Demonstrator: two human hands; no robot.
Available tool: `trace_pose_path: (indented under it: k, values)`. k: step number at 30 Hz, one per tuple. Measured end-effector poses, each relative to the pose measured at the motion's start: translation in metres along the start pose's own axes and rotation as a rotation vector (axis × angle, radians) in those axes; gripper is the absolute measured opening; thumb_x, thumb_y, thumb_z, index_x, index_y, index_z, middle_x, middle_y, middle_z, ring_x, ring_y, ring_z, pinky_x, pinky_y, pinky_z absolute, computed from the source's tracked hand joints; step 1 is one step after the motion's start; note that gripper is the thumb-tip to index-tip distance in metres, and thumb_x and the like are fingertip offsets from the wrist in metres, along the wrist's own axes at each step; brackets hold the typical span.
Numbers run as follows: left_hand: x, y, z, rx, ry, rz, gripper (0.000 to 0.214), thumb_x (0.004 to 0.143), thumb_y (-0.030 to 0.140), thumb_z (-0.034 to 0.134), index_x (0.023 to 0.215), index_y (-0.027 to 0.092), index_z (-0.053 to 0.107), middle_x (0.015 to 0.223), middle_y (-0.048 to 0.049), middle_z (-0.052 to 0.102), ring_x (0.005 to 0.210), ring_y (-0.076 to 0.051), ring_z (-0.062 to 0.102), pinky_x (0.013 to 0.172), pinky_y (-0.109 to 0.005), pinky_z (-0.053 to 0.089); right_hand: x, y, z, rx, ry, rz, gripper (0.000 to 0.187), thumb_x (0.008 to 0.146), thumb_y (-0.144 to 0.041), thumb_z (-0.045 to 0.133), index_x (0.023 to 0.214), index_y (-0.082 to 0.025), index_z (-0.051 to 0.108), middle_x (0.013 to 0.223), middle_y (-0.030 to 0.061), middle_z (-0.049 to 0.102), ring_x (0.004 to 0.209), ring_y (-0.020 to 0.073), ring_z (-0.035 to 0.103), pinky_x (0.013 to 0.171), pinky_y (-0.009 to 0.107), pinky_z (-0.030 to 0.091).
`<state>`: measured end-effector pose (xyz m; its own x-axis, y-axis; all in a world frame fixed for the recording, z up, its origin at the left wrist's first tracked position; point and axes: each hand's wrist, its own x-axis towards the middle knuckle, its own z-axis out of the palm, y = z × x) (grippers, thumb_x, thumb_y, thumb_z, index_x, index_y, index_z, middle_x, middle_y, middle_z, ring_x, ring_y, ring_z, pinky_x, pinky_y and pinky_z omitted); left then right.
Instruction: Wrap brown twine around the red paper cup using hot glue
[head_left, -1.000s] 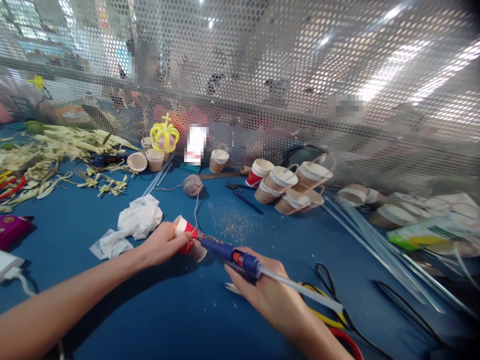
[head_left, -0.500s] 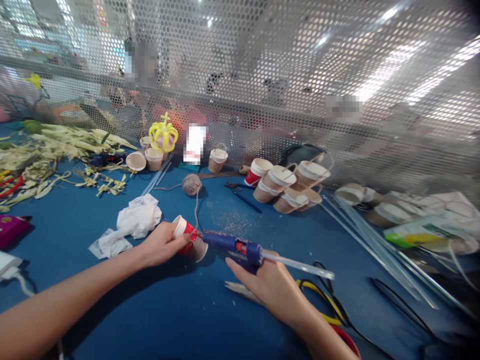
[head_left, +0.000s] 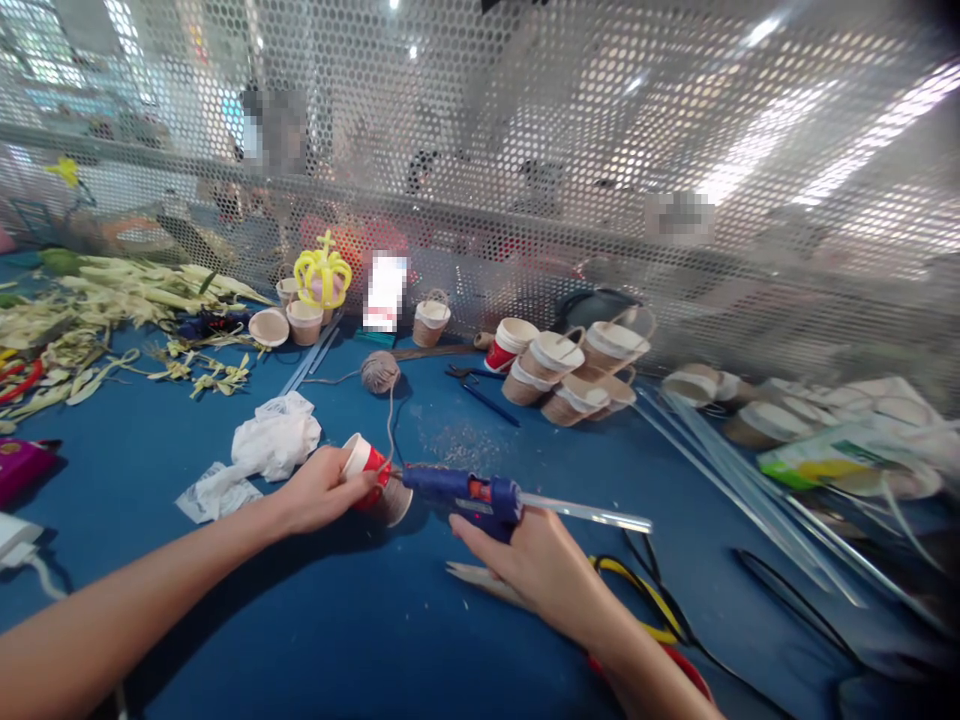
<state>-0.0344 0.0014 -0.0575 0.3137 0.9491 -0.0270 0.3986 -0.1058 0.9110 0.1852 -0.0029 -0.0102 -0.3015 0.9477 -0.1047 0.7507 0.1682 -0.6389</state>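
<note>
My left hand is closed around a red paper cup, tilted so its white rim points up and left. Twine is wound around the cup's lower end, and a strand runs from it up to a grey-brown ball of yarn. My right hand grips a blue hot glue gun, with a clear glue stick jutting out of its back. The gun's nozzle is at the cup's side, by the twine; whether it touches cannot be made out. Scissors with yellow handles lie partly under my right forearm.
Several twine-wrapped cups stand at the back right, beside blue pliers. Clear glue sticks lie to the right. Crumpled white plastic lies left of the cup. A yellow crown, a phone and a perforated metal screen are behind.
The view has shifted slightly. Both hands keep their hold, and the glue gun stays at the cup's side with little visible movement.
</note>
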Motion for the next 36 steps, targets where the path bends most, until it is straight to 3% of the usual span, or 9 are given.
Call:
trace_pose_path:
  k: [5, 10, 15, 19, 26, 31, 36]
  values:
    - [0.0, -0.001, -0.001, 0.012, -0.01, -0.026, 0.03, 0.078, 0.035, 0.04, 0.056, 0.014, 0.045, 0.05, 0.0049, 0.032, 0.049, -0.008, 0.027, 0.044, -0.02, 0.022, 0.002, 0.001, 0.0, 0.091, -0.023, 0.036, 0.021, 0.072, -0.035, 0.051, 0.063, -0.017, 0.057, 0.042, -0.0031, 0.051, 0.04, 0.0115, 0.046, 0.041, 0.023, 0.038]
    - [0.001, -0.001, -0.001, -0.084, -0.02, -0.015, 0.031, 0.079, 0.037, 0.039, 0.062, 0.013, 0.049, 0.054, 0.0035, 0.039, 0.051, -0.009, 0.031, 0.047, -0.02, 0.025, -0.002, -0.006, -0.006, 0.192, -0.1, 0.116, 0.019, 0.07, -0.035, 0.055, 0.063, -0.017, 0.057, 0.039, -0.0052, 0.046, 0.037, 0.0089, 0.042, 0.04, 0.021, 0.036]
    - [0.004, -0.005, 0.0, -0.228, 0.09, -0.097, 0.029, 0.074, 0.039, 0.045, 0.063, 0.013, 0.049, 0.055, 0.003, 0.043, 0.051, -0.009, 0.034, 0.047, -0.02, 0.026, 0.002, -0.004, -0.02, 0.408, -0.164, 0.093, 0.02, 0.071, -0.034, 0.054, 0.072, -0.014, 0.059, 0.041, -0.0062, 0.045, 0.038, 0.0073, 0.04, 0.043, 0.021, 0.037]
    - [0.003, -0.004, 0.001, -0.268, 0.15, -0.114, 0.032, 0.074, 0.043, 0.045, 0.067, 0.013, 0.051, 0.057, 0.0024, 0.047, 0.052, -0.01, 0.037, 0.049, -0.021, 0.029, 0.015, 0.012, -0.029, 0.524, -0.029, 0.094, 0.024, 0.068, -0.033, 0.061, 0.083, -0.014, 0.059, 0.058, -0.0023, 0.054, 0.051, 0.0087, 0.048, 0.048, 0.021, 0.039]
    - [0.001, 0.007, -0.002, -0.282, 0.217, -0.115, 0.034, 0.073, 0.045, 0.046, 0.066, 0.013, 0.054, 0.054, 0.002, 0.049, 0.052, -0.012, 0.041, 0.049, -0.022, 0.031, 0.042, 0.036, -0.026, 0.482, 0.131, 0.215, 0.018, 0.069, -0.031, 0.059, 0.071, -0.014, 0.052, 0.058, -0.0011, 0.053, 0.047, 0.0073, 0.046, 0.042, 0.02, 0.036]
    - [0.002, 0.008, -0.004, -0.262, 0.196, -0.055, 0.034, 0.075, 0.045, 0.045, 0.064, 0.013, 0.051, 0.054, 0.0021, 0.046, 0.051, -0.011, 0.038, 0.048, -0.022, 0.03, 0.059, 0.043, -0.02, 0.363, 0.169, 0.202, 0.023, 0.075, -0.033, 0.051, 0.061, -0.015, 0.05, 0.054, 0.0003, 0.055, 0.044, 0.0082, 0.049, 0.042, 0.02, 0.038]
    - [-0.003, 0.015, -0.007, -0.195, 0.177, 0.003, 0.03, 0.078, 0.041, 0.042, 0.063, 0.014, 0.046, 0.054, 0.0036, 0.038, 0.052, -0.01, 0.032, 0.048, -0.022, 0.026, 0.07, 0.056, -0.016, 0.164, 0.253, 0.213, 0.027, 0.075, -0.033, 0.052, 0.054, -0.018, 0.043, 0.041, -0.0048, 0.046, 0.031, 0.0081, 0.043, 0.036, 0.021, 0.033]
